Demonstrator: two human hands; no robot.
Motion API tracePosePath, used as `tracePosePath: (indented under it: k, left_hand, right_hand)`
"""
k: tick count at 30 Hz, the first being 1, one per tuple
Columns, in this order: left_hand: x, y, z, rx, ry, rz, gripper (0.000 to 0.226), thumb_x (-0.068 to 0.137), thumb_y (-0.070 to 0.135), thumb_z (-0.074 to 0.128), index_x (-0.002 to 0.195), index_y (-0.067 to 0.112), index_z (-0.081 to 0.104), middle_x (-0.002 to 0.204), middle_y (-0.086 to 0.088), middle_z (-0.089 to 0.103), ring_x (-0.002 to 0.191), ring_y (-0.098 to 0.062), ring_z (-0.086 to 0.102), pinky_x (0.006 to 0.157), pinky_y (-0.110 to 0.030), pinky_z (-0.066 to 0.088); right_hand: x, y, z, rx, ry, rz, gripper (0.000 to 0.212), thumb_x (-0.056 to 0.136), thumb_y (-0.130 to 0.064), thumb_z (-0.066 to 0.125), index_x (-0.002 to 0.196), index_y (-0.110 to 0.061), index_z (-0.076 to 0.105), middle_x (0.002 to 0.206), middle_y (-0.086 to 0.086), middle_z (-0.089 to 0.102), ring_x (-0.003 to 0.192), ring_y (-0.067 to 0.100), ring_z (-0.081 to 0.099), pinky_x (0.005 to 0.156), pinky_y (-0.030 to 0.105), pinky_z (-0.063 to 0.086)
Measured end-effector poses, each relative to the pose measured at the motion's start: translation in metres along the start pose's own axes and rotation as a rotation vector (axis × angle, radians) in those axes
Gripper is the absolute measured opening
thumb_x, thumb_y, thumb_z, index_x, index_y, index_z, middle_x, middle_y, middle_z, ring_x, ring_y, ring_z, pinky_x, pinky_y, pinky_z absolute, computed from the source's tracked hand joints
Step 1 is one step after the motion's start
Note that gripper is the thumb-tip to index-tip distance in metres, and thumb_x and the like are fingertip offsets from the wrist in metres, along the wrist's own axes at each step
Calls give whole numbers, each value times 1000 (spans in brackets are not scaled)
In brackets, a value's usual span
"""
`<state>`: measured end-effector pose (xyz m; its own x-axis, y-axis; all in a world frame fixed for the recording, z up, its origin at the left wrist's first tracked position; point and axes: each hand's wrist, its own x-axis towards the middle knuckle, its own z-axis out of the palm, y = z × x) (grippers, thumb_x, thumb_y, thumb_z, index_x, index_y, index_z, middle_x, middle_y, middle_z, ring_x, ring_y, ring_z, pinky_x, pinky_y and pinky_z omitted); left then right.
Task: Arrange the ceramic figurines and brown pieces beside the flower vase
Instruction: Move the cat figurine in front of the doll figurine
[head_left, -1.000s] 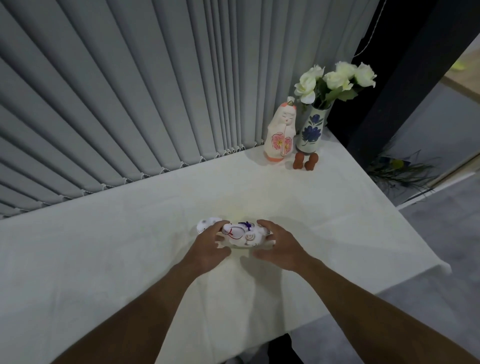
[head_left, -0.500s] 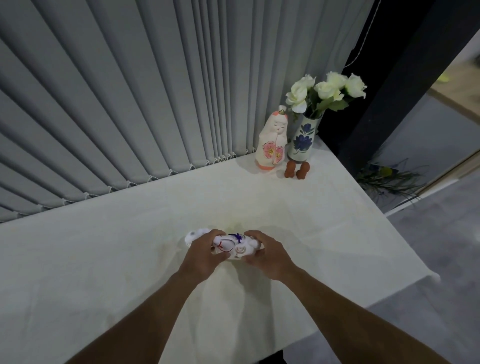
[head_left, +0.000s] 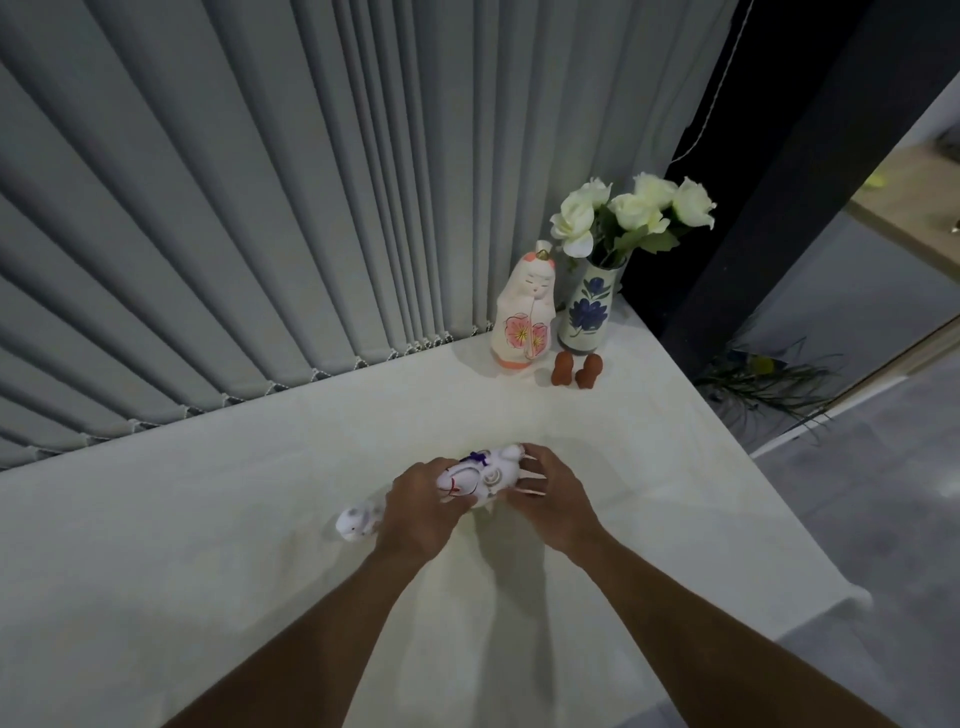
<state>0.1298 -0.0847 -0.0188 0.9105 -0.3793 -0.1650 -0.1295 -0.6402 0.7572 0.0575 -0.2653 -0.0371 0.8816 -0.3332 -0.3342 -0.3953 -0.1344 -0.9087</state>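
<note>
A white ceramic figurine (head_left: 488, 475) with red and blue markings is held between both hands over the middle of the table. My left hand (head_left: 418, 512) grips its left end and my right hand (head_left: 550, 496) its right end. A smaller white figurine (head_left: 356, 522) lies on the cloth just left of my left hand. At the far right corner stands a blue-flowered vase (head_left: 587, 309) with white roses. A tall doll figurine (head_left: 524, 317) with pink flowers stands to the vase's left. Two brown pieces (head_left: 576, 370) sit in front of them.
A white cloth covers the table (head_left: 208, 519). Grey vertical blinds (head_left: 260, 208) hang along its far edge. The table's right edge drops to a grey floor (head_left: 883, 493), with a dark pillar (head_left: 779, 208) and green stems on the floor beyond the corner.
Both hands have lifted the white figurine slightly and tilted its right end up. The view has shifted, so the vase group sits lower in frame.
</note>
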Motion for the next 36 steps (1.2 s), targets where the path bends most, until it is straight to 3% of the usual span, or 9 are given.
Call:
tracePosePath:
  k: [4, 7, 10, 14, 16, 22, 28, 36]
  left_hand:
    - [32, 19, 23, 66, 77, -31, 28, 74, 36, 80, 96, 24, 69, 88, 3, 71, 83, -20, 65, 72, -33, 51]
    - [58, 32, 40, 68, 137, -62, 31, 77, 40, 76, 100, 22, 67, 92, -2, 70, 87, -25, 64, 76, -38, 51]
    - [81, 44, 53, 84, 180, -120, 36, 79, 38, 75, 107, 19, 64, 99, -6, 69, 96, -29, 62, 82, -39, 50]
    - [99, 55, 67, 113, 189, -152, 38, 80, 40, 74, 109, 17, 62, 102, -7, 67, 97, -29, 63, 84, -40, 49]
    - [104, 61, 71, 115, 198, -165, 41, 81, 41, 74, 112, 18, 62, 103, -5, 66, 96, -27, 63, 85, -39, 50]
    - [106, 66, 77, 167, 176, -161, 45, 76, 50, 74, 104, 18, 60, 97, -3, 63, 87, -22, 63, 75, -34, 51]
    - [104, 68, 77, 167, 144, -102, 57, 79, 47, 76, 129, 24, 61, 116, 2, 70, 100, -17, 66, 92, -33, 56]
    - [107, 69, 75, 212, 102, -102, 51, 79, 50, 74, 122, 24, 67, 108, 3, 75, 91, -14, 70, 89, -28, 57]
  right_hand:
    - [19, -3, -27, -297, 2, -35, 51, 85, -24, 77, 132, -27, 56, 118, -21, 59, 104, 4, 59, 98, 24, 48]
    - [37, 12, -51, -553, 32, -47, 65, 85, -43, 72, 143, -24, 48, 141, -12, 53, 130, 15, 49, 110, 28, 37]
    - [46, 35, -68, -902, -7, -84, 79, 84, -70, 53, 150, -33, 31, 163, -5, 27, 151, 24, 22, 125, 44, 17]
    - [49, 59, -75, -1092, -25, -149, 85, 87, -82, 20, 157, -34, 9, 169, 1, -6, 155, 33, -6, 124, 52, -4]
    - [49, 68, -75, -1129, -10, -180, 87, 88, -84, 13, 158, -34, 4, 168, 1, -12, 155, 32, -10, 124, 53, -5]
    - [49, 75, -75, -1128, 28, -207, 83, 91, -80, 19, 158, -33, 14, 168, 2, 1, 155, 31, -3, 125, 55, 7]
    - [50, 75, -75, -1124, 4, -179, 83, 90, -82, 19, 158, -35, 12, 169, 1, 0, 155, 31, -3, 125, 55, 4]
    - [49, 72, -75, -1135, 12, -171, 84, 89, -83, 19, 158, -35, 15, 168, 2, 3, 155, 32, -1, 125, 56, 7]
